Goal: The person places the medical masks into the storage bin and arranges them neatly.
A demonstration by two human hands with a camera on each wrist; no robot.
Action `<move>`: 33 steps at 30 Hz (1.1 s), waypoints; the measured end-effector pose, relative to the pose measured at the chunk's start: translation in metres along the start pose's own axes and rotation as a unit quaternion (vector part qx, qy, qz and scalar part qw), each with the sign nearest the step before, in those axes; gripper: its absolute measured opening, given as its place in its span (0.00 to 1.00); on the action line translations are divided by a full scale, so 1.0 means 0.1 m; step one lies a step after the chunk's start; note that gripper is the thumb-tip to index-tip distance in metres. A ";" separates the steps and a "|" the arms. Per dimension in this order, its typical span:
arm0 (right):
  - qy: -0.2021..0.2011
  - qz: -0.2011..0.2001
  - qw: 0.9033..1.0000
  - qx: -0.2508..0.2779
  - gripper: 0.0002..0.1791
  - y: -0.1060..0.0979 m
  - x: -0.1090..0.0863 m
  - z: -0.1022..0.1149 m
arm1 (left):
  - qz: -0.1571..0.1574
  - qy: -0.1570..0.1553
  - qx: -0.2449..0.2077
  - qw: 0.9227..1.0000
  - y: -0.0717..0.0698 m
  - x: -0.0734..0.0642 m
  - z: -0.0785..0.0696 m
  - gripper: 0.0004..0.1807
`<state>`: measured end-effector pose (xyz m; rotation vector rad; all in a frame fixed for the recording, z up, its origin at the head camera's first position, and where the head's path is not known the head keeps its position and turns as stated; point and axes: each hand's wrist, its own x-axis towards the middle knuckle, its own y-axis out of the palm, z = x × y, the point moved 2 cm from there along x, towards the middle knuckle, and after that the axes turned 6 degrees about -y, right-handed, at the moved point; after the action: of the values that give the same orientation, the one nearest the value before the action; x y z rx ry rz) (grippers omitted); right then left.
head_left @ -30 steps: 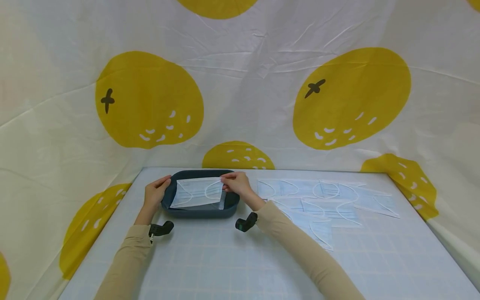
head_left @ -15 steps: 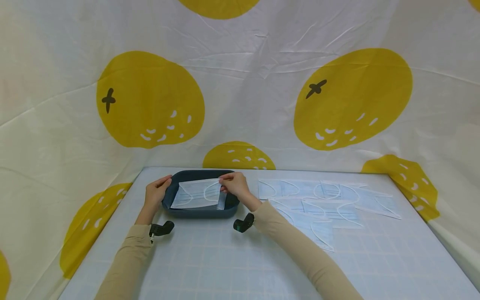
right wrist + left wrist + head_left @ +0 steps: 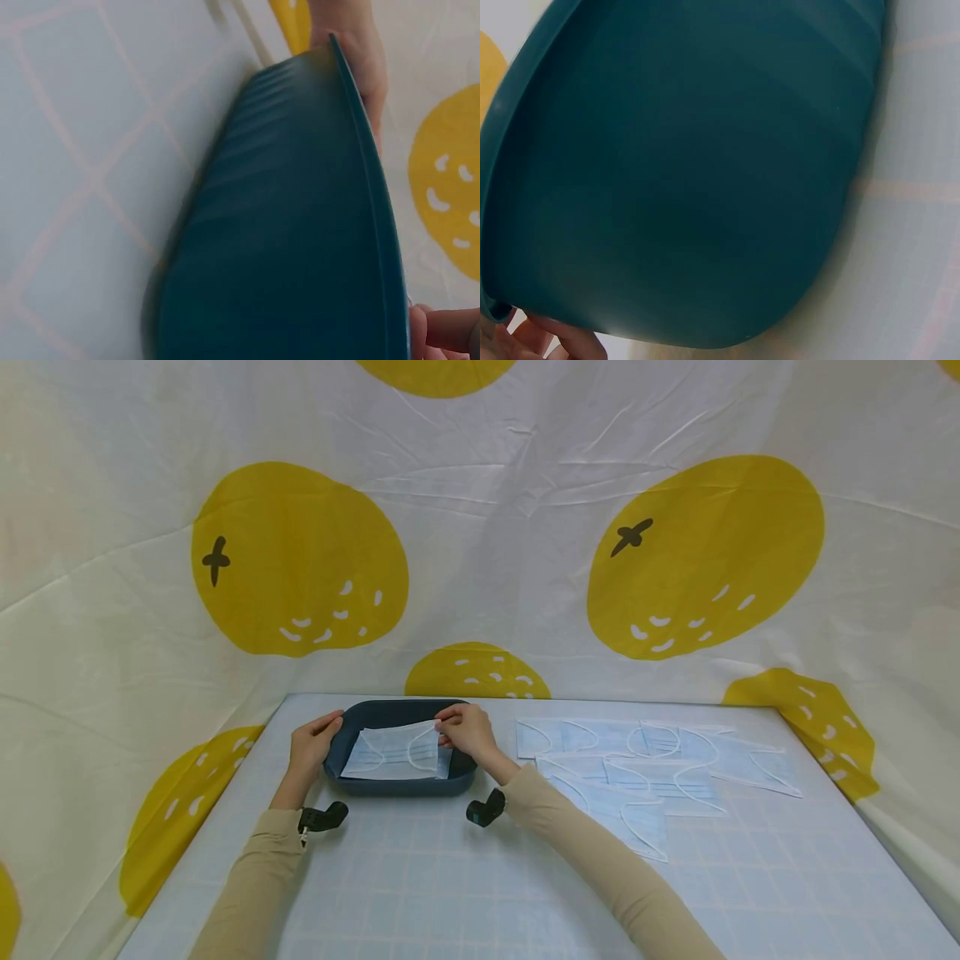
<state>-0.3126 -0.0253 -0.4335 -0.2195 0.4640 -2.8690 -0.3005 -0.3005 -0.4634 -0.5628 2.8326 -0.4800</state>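
Below and left of the frame's middle, we see a dark tray (image 3: 401,788), then a mask (image 3: 388,756) in it. Our right grip (image 3: 468,732), at the mask's right, pinches its top corner tight. Our left grip (image 3: 310,750) holds the tray's left rim.

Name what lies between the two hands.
In the head view, most of the dark tray and the pinched face mask lie between left hand and right hand.

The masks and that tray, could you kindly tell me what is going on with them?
A person's left hand grips the tray at its left end, while the right hand pinches a mask by its far right corner, inside the tray. Other masks lie spread on the table to the right, some overlapping.
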 end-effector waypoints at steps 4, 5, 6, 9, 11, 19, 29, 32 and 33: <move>-0.012 -0.004 1.000 -0.004 0.07 0.00 0.00 0.01 | -0.002 -0.006 -0.003 1.000 0.00 0.00 0.00 0.22; -0.014 -0.004 1.000 -0.007 0.07 0.01 0.00 0.01 | -0.001 -0.007 -0.004 1.000 0.00 0.00 0.00 0.22; -0.016 -0.004 1.000 -0.011 0.07 0.01 0.00 0.01 | -0.001 -0.009 -0.003 1.000 0.01 0.00 -0.01 0.23; -0.018 -0.007 0.999 -0.026 0.06 0.01 0.00 0.01 | 0.002 -0.010 -0.004 1.000 0.01 0.00 -0.01 0.23; -0.022 -0.009 0.999 -0.039 0.05 0.00 0.00 0.01 | 0.003 -0.009 -0.005 1.000 0.01 0.00 -0.02 0.23; -0.023 -0.015 0.997 -0.069 0.04 -0.01 0.00 0.02 | 0.000 -0.009 -0.005 1.000 0.02 -0.01 -0.01 0.23; -0.030 -0.012 0.995 -0.090 0.06 -0.01 -0.01 0.02 | -0.001 -0.002 0.000 1.000 0.00 0.00 0.01 0.23; -0.040 -0.006 0.994 -0.103 0.07 -0.03 -0.03 0.04 | 0.001 -0.001 -0.001 1.000 0.00 0.00 0.01 0.23; -0.044 -0.003 0.993 -0.109 0.08 -0.03 -0.03 0.04 | 0.002 -0.001 -0.001 1.000 0.00 0.00 0.01 0.23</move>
<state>-0.3093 -0.0228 -0.4289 -0.3826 0.7611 -2.7979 -0.3003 -0.3006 -0.4640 -0.5588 2.8322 -0.4749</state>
